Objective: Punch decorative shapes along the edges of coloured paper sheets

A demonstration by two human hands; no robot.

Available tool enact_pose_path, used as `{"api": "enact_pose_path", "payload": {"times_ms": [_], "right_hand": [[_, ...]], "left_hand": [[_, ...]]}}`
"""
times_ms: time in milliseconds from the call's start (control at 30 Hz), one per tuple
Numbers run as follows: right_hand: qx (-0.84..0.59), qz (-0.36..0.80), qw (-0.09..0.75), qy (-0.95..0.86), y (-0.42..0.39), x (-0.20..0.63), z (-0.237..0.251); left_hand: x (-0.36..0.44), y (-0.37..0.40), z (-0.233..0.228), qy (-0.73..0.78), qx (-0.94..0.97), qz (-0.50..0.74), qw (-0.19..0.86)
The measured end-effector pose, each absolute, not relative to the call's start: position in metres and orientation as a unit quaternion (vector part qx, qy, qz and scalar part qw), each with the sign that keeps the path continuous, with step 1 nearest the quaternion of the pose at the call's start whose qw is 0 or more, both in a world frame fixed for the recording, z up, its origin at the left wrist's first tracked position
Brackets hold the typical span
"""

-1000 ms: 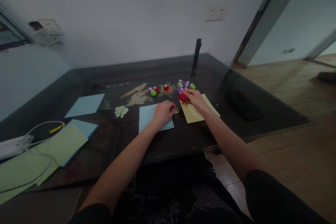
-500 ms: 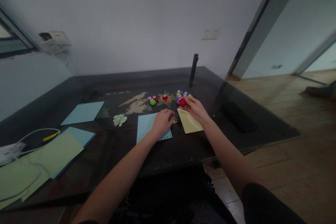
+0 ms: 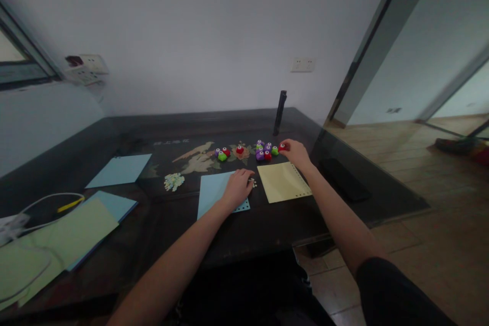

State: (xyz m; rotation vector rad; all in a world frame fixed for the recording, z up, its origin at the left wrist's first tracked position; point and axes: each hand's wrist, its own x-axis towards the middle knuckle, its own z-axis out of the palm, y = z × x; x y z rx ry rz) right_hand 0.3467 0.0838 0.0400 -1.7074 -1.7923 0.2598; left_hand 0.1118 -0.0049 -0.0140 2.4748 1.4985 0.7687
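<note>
My right hand (image 3: 298, 154) is closed, fingertips pinching a small red toy with an eye (image 3: 281, 147) at the right end of a toy cluster. That cluster holds several purple toys (image 3: 260, 156), green toys (image 3: 275, 151) and another red toy (image 3: 268, 155). Over the right part of a light blue sheet (image 3: 211, 191) lies my left hand (image 3: 239, 187), fingers loosely bent and nothing visible in it. Small pale pieces (image 3: 254, 182) sit by its fingertips, partly hidden. A yellow sheet with punched holes (image 3: 282, 182) lies below the cluster.
Left of the cluster are a lone red toy (image 3: 240, 150) and a small green, purple and red group (image 3: 222, 156). A pale pile of pieces (image 3: 173, 182), more sheets (image 3: 120, 170), a cable (image 3: 49, 194), a black upright object (image 3: 280, 113) and a dark flat object (image 3: 346, 179) share the table.
My right hand has moved right, from the front of the cluster to its right end, uncovering more of the yellow sheet. The left hand stays on the blue sheet.
</note>
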Motion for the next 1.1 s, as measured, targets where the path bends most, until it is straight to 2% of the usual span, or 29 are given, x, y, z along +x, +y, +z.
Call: {"api": "enact_pose_path", "payload": {"times_ms": [67, 133, 267, 467, 700, 933, 1100], "right_hand": [[-0.676, 0.066, 0.236, -0.695, 0.09, 0.341, 0.036], [-0.689, 0.055, 0.187, -0.698, 0.093, 0.336, 0.032], [-0.692, 0.046, 0.151, -0.704, 0.096, 0.331, 0.024], [-0.679, 0.063, 0.162, -0.713, 0.1, 0.335, 0.014], [-0.648, 0.106, 0.267, -0.705, 0.102, 0.338, 0.004], [-0.697, 0.059, 0.207, -0.684, 0.104, 0.353, 0.016], [-0.721, 0.033, 0.211, -0.66, 0.115, 0.36, 0.015]], "left_hand": [[0.112, -0.005, -0.014, 0.495, 0.826, 0.256, 0.078], [0.112, -0.004, -0.014, 0.491, 0.828, 0.258, 0.082], [0.111, -0.003, -0.016, 0.478, 0.831, 0.27, 0.094], [0.11, -0.002, -0.015, 0.475, 0.826, 0.284, 0.106], [0.107, 0.0, -0.008, 0.478, 0.817, 0.306, 0.098], [0.107, -0.001, -0.004, 0.486, 0.811, 0.309, 0.1], [0.105, -0.001, -0.006, 0.485, 0.809, 0.317, 0.099]]}}
